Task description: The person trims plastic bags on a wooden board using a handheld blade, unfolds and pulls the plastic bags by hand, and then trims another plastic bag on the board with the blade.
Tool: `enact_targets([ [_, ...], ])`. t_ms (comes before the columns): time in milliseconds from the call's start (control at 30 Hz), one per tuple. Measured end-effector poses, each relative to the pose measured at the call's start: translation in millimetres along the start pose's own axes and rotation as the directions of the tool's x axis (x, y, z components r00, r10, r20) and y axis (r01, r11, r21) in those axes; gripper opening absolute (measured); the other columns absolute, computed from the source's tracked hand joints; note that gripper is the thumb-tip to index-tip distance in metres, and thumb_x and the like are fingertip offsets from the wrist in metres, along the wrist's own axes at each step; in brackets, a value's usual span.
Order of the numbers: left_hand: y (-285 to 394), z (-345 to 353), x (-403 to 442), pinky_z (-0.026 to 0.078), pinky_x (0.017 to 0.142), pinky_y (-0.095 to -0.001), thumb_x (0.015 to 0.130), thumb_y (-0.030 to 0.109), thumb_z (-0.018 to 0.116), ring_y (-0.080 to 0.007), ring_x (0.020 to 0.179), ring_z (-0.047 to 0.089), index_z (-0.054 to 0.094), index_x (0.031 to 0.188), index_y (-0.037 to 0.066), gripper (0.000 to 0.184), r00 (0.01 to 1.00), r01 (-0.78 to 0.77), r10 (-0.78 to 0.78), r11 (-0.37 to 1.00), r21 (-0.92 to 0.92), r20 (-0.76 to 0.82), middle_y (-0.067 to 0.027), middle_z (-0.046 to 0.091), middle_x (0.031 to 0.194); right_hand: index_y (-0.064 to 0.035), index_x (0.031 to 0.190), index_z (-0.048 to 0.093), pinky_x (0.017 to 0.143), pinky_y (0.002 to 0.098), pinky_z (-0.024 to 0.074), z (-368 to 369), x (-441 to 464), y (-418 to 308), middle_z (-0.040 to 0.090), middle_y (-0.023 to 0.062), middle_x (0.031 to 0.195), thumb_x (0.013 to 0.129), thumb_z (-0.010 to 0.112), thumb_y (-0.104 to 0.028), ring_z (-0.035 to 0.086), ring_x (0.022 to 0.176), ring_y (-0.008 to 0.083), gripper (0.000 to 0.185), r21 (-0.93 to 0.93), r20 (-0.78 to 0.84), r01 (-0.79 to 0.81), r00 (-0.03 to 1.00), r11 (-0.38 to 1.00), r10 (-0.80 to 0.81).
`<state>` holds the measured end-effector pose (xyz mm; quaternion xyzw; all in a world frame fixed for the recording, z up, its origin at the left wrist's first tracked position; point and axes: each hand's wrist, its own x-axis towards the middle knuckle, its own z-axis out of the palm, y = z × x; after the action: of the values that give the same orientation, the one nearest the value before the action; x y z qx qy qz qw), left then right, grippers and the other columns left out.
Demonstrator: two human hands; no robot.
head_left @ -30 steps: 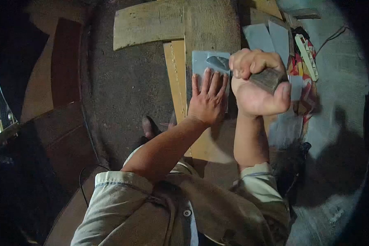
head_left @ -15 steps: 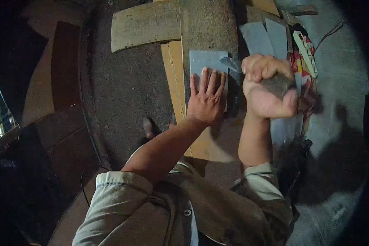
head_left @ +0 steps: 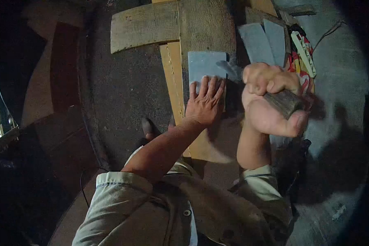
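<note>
My left hand [head_left: 205, 102] lies with its fingers spread on a flat, grey rectangular sheet [head_left: 203, 62]. The sheet rests on a worn wooden board [head_left: 207, 26]. To its right, my right hand [head_left: 270, 98] is raised above the work and closed round a wooden-handled tool [head_left: 286, 103]. The butt of the handle shows between thumb and fingers. A blurred grey metal end points left over the sheet's right edge; its exact kind cannot be made out.
Two more grey sheets [head_left: 258, 43] lie at the upper right, near a cream plastic strip [head_left: 303, 53] and red patterned cloth [head_left: 294, 63]. A curved wooden board [head_left: 145, 26] crosses at the upper left. An orange-brown board [head_left: 172, 78] runs beneath the worn one.
My right hand has turned and come a little lower and to the right, showing more of the tool's handle. My left hand has drawn slightly back towards me on the sheet.
</note>
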<state>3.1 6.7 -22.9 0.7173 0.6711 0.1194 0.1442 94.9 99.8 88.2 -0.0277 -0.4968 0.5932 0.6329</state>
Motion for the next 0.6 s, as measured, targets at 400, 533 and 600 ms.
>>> enact_targets([
  [400, -5.9, 9.3, 0.0, 0.02, 0.105, -0.0563, 0.087, 0.032, 0.044, -0.033, 0.132, 0.03, 0.039, 0.138, 0.012, 0.055, 0.999, -0.029, 0.028, 0.999, -0.017, -0.038, -0.0143, 0.038, 0.136, -0.0027, 0.082, 0.045, 0.061, 0.038, 0.034, 22.0, -5.8, 33.5, 0.044, 0.0104, 0.069, 0.083, 0.044, -0.064, 0.04, 0.061, 0.0209, 0.061, -0.156, 0.031, -0.187, 0.98, 0.97, 0.194],
  [533, -5.4, 11.8, -0.9, 0.02, 0.105, -0.0562, 0.087, 0.031, 0.043, -0.0329, 0.133, 0.03, 0.036, 0.14, 0.012, 0.057, 1.0, -0.007, 0.006, 0.999, -0.042, -0.023, -0.0141, 0.035, 0.142, -0.0025, 0.081, 0.045, 0.058, 0.0366, 0.0334, 26.2, -4.0, 19.5, 0.044, 0.0097, 0.067, 0.082, 0.047, -0.06, 0.04, 0.058, 0.0206, 0.057, -0.024, 0.052, -0.036, 0.998, 0.999, 0.038],
  [600, -6.9, 17.0, -4.7, 0.021, 0.105, -0.0555, 0.089, 0.029, 0.041, -0.0329, 0.133, 0.031, 0.032, 0.143, 0.013, 0.057, 0.998, -0.026, 0.029, 0.999, 0.047, -0.06, -0.014, 0.034, 0.144, -0.0028, 0.08, 0.044, 0.056, 0.0362, 0.0329, 20.9, -4.4, 21.5, 0.044, 0.0093, 0.066, 0.082, 0.046, -0.061, 0.039, 0.057, 0.0203, 0.058, -0.072, 0.042, -0.081, 0.996, 0.994, 0.084],
])
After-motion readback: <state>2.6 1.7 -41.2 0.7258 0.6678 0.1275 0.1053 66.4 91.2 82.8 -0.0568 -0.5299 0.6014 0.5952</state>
